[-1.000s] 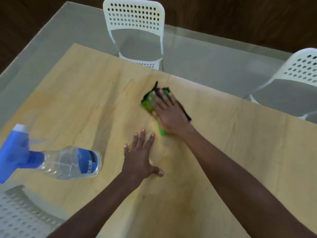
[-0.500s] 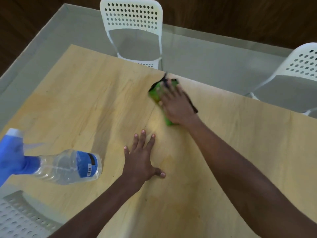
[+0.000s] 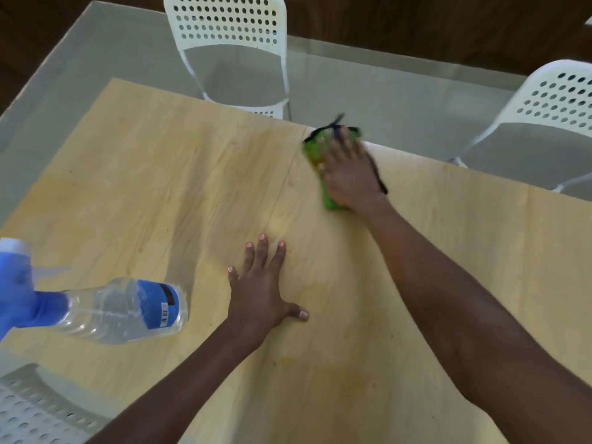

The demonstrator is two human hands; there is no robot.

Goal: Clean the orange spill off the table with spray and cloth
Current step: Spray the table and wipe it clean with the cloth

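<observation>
A green cloth with black trim (image 3: 315, 152) lies flat near the far edge of the wooden table (image 3: 134, 174). My right hand (image 3: 350, 173) presses down on the cloth, fingers spread over it. My left hand (image 3: 261, 285) rests flat and open on the table, nearer to me. A faint orange stain (image 3: 320, 291) shows on the wood just right of my left hand. The clear spray bottle (image 3: 121, 310), with a blue label and blue trigger head, lies on its side at the left, apart from both hands.
A white perforated chair (image 3: 229, 43) stands beyond the far edge, another white chair (image 3: 541, 123) at the right, and a third chair (image 3: 28, 408) at the lower left corner. A grey floor mat lies under the table.
My right hand has slid the cloth away from me and to the right, towards the table's far edge. My left hand and the bottle have stayed in place.
</observation>
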